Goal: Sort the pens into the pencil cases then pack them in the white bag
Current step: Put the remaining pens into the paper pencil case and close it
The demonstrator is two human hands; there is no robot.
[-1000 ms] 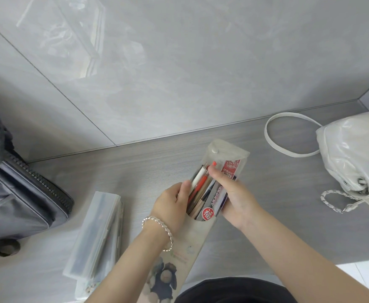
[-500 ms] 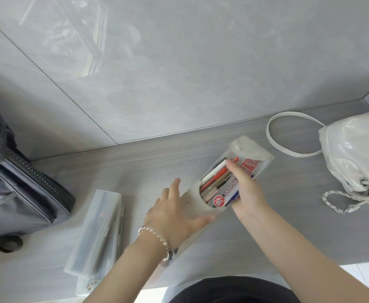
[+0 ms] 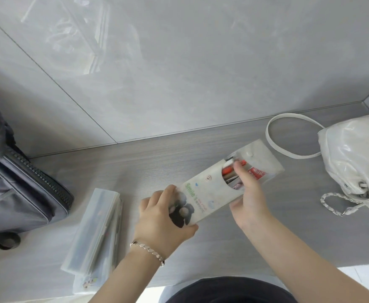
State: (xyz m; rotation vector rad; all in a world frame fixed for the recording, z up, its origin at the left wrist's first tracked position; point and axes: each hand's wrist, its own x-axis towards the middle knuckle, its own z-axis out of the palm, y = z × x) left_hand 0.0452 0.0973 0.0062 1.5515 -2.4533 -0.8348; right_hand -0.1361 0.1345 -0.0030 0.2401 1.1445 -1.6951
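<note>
A flat pale pencil case point(image 3: 209, 191) with a "Smile" print and a snap flap lies slanted over the grey table point(image 3: 148, 167). Several pens point(image 3: 229, 171), red and white among them, stick out of its open mouth. My left hand point(image 3: 163, 217) grips the case's bottom end. My right hand point(image 3: 248, 193) holds the case near its mouth, with the fingers on the pens. The white bag point(image 3: 354, 154) lies at the right edge with its strap looped on the table.
Two translucent plastic pencil boxes point(image 3: 93, 232) lie stacked at the lower left. A grey zipped bag point(image 3: 15, 186) sits at the far left. A tiled wall rises behind the table. The white bag's chain point(image 3: 336, 204) trails toward the front right.
The case has tipped down from near upright and swung its mouth toward the white bag. My left hand slid from the pens down to the case's bottom end.
</note>
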